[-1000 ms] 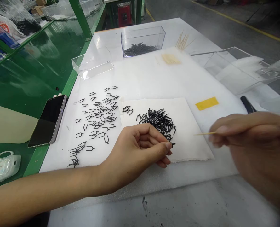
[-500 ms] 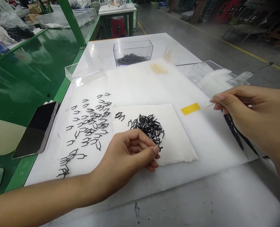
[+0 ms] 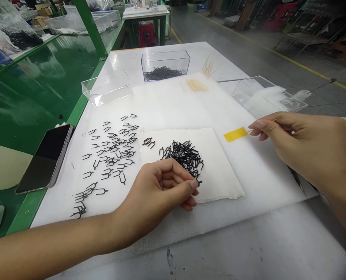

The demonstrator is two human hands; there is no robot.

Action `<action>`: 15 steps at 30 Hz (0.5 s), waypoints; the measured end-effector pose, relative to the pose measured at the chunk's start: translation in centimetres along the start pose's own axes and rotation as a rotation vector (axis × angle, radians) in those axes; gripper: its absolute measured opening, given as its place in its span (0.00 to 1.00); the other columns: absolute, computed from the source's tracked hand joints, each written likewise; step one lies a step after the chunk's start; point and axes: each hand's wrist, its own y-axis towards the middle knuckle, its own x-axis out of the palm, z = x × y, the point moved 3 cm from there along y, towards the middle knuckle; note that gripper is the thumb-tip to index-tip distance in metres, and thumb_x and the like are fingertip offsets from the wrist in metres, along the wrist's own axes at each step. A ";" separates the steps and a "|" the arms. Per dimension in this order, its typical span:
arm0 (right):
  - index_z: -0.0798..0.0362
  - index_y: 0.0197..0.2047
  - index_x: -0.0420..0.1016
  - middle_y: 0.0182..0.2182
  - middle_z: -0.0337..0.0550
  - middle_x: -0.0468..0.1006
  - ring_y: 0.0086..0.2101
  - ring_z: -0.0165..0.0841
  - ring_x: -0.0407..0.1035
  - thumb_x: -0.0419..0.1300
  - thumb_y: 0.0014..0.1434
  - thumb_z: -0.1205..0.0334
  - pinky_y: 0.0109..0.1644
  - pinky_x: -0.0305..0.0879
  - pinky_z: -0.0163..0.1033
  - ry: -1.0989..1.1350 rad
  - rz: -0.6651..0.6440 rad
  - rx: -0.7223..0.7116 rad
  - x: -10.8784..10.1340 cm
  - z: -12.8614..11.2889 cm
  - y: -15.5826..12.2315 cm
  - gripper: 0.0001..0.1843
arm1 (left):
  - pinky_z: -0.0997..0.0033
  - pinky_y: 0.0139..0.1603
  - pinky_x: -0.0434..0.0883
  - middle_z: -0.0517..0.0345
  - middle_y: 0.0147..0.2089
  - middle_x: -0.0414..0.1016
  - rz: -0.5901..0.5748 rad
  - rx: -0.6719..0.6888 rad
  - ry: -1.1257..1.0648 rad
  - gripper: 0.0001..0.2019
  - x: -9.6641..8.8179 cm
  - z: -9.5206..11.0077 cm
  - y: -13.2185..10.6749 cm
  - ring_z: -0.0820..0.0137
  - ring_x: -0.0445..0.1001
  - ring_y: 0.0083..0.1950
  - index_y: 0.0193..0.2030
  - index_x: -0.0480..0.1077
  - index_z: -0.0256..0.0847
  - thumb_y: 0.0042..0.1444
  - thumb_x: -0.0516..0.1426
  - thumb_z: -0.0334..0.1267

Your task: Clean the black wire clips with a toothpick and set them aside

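We are pinching one small black clip (image 3: 199, 181) between the thumb and forefinger of our left hand (image 3: 158, 190), the other fingers curled under, and the clip is sitting right at the fingertips, at the near edge of the pile of black clips (image 3: 182, 154). That pile is lying just beyond our left fingertips on the white paper sheet (image 3: 219, 171). Our right hand (image 3: 301, 144) is pressing thumb and forefinger together on a thin wooden stick (image 3: 249, 132) (only its tip is showing), and that tip is touching or hovering just over the yellow pad (image 3: 235, 134), straight ahead of the right fingertips; we cannot tell which.

To do this well, we are judging that the clip wants a light, steady pinch with its end left exposed, and the stick wants only a small dab before meeting it.

Left of our left fingers, sorted clips (image 3: 111, 151) are lying spread on the white foam mat (image 3: 167, 105), with a phone (image 3: 46, 157) beyond them. Farther ahead are a clear box of dark parts (image 3: 164, 66) and a bundle of sticks (image 3: 195, 84).
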 end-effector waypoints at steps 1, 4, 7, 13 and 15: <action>0.52 0.29 0.81 0.24 0.38 0.81 0.24 0.28 0.71 0.60 0.60 0.66 0.30 0.62 0.34 -0.003 0.002 0.001 -0.1 -0.2 0.0 0.11 | 0.86 0.30 0.75 0.60 0.27 0.77 0.001 0.000 0.001 0.06 0.0 0.0 0.0 0.80 0.76 0.27 0.32 0.71 0.34 0.57 0.64 0.32; 0.53 0.31 0.81 0.25 0.38 0.81 0.27 0.28 0.73 0.59 0.61 0.67 0.32 0.63 0.34 -0.006 0.047 0.022 -0.7 -0.9 -0.3 0.10 | 0.86 0.30 0.75 0.60 0.27 0.77 0.001 -0.004 0.004 0.07 0.0 0.0 -0.1 0.80 0.76 0.27 0.31 0.71 0.34 0.57 0.64 0.32; 0.52 0.35 0.81 0.27 0.40 0.80 0.29 0.29 0.74 0.58 0.63 0.63 0.33 0.64 0.35 0.003 0.109 0.051 -1.2 -1.4 -0.8 0.10 | 0.86 0.30 0.75 0.60 0.27 0.77 -0.003 -0.007 -0.006 0.06 0.0 0.0 0.0 0.80 0.76 0.27 0.31 0.71 0.34 0.57 0.64 0.32; 0.49 0.30 0.79 0.28 0.39 0.78 0.30 0.29 0.71 0.58 0.65 0.54 0.38 0.66 0.38 0.323 0.069 0.073 -1.1 -3.3 -2.1 0.15 | 0.85 0.29 0.75 0.60 0.28 0.78 -0.004 -0.007 -0.038 0.07 -0.1 -0.1 0.2 0.79 0.76 0.27 0.31 0.71 0.34 0.56 0.64 0.32; 0.47 0.30 0.80 0.26 0.37 0.77 0.27 0.27 0.69 0.59 0.65 0.51 0.33 0.66 0.36 0.464 -0.008 0.073 -0.8 -4.1 -2.8 0.15 | 0.85 0.29 0.75 0.60 0.28 0.77 -0.006 -0.008 -0.040 0.07 -0.1 -0.1 0.2 0.80 0.76 0.27 0.31 0.71 0.34 0.56 0.64 0.32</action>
